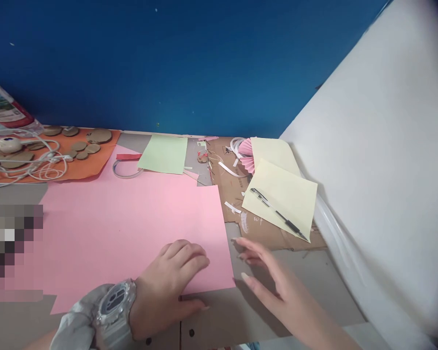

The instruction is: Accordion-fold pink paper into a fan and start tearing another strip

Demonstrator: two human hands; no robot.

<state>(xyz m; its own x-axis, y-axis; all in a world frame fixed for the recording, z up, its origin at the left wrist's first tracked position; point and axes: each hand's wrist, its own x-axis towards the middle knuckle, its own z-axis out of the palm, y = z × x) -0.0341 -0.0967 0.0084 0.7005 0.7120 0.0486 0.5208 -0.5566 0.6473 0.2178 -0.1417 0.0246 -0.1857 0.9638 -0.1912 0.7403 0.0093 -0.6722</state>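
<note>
Under the left hand [171, 282], whose loosely curled fingers press down and grip nothing, lies a large pink sheet [131, 223]. Its near right corner sits between the two hands. The right hand [273, 287], flat, fingers spread and empty, hovers just beside the sheet's right edge. The paper looks thin, light and floppy, and it would probably slide and crease easily, so that free edge or corner seems the best place to pinch it. Beyond the right hand lie yellow sheets [292, 187] with a pen [277, 214] on top, and a big white roll [379, 170] crowds the space further right. The bare surface close to the right hand offers the most room.
</note>
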